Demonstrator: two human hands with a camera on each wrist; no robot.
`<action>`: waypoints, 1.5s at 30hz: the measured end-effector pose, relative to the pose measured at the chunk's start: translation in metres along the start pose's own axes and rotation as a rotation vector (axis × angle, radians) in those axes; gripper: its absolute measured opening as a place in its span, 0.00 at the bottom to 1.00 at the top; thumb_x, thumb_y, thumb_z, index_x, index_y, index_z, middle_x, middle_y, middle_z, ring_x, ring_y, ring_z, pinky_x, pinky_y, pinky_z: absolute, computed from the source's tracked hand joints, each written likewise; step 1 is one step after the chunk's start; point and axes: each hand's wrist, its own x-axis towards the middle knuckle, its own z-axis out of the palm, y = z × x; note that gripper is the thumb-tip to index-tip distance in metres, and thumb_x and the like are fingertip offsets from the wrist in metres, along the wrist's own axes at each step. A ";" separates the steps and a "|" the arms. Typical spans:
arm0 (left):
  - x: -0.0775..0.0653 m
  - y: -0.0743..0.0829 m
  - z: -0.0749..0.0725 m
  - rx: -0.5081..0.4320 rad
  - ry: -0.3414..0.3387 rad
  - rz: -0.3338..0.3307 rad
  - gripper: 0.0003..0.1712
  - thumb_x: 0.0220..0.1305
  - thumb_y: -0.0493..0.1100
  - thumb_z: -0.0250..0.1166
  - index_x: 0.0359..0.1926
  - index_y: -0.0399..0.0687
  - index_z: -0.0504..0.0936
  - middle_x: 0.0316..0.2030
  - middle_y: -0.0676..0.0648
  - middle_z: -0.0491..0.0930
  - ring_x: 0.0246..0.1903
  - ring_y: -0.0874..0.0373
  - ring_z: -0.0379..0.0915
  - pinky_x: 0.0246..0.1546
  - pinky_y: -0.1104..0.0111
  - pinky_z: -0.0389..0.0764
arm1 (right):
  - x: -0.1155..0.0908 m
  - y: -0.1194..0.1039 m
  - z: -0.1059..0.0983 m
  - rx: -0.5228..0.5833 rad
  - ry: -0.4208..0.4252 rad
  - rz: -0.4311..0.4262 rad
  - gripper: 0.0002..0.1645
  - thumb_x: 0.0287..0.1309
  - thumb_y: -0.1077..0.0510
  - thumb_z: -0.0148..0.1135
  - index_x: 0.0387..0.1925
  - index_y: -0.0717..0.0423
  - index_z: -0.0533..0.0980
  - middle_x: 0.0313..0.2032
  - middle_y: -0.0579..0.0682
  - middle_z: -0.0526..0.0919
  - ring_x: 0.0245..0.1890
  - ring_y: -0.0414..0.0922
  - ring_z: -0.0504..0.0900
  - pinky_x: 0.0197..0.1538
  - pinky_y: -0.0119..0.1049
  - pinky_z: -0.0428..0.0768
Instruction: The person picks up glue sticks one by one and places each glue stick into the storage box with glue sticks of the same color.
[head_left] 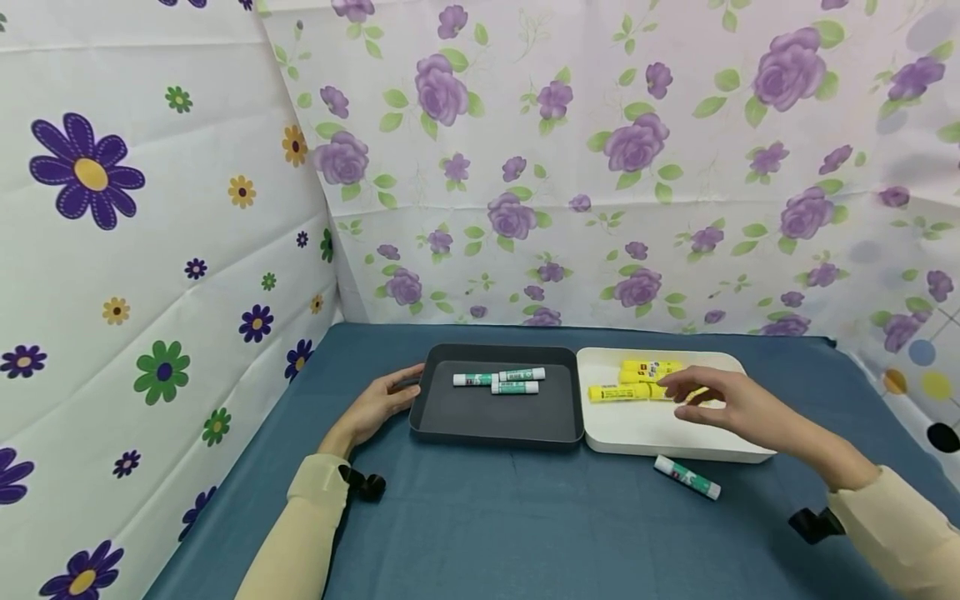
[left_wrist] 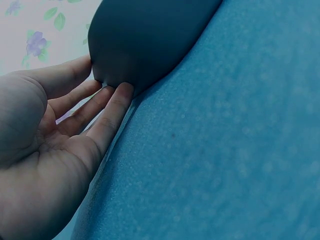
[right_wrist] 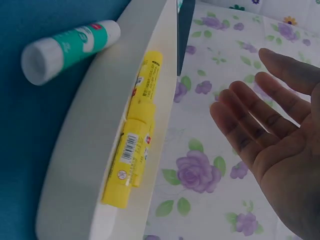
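Observation:
My left hand (head_left: 378,406) rests its fingertips against the outer left wall of a dark grey tray (head_left: 495,425); the left wrist view shows these fingers (left_wrist: 107,117) nearly straight at the tray wall. Three green-and-white glue sticks (head_left: 517,387) lie inside that tray. Over the right part of a white tray (head_left: 637,433) hovers my right hand (head_left: 731,404), fingers loosely bent and holding nothing. Several yellow glue sticks (head_left: 618,392) lie in the white tray, partly behind the fingers. On the cloth before it lies another green-and-white glue stick (head_left: 687,477), also in the right wrist view.
Both trays stand side by side on a blue tablecloth (head_left: 480,517). A flowered curtain (head_left: 510,167) hangs behind the table, and a second patterned sheet (head_left: 150,317) runs along the left side.

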 end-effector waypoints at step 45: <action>0.000 0.000 0.000 -0.003 -0.001 -0.004 0.32 0.74 0.43 0.56 0.76 0.51 0.59 0.73 0.45 0.56 0.70 0.48 0.57 0.69 0.53 0.63 | -0.083 0.032 0.049 0.168 -0.055 0.321 0.26 0.62 0.48 0.65 0.60 0.52 0.77 0.58 0.56 0.79 0.52 0.29 0.78 0.47 0.27 0.82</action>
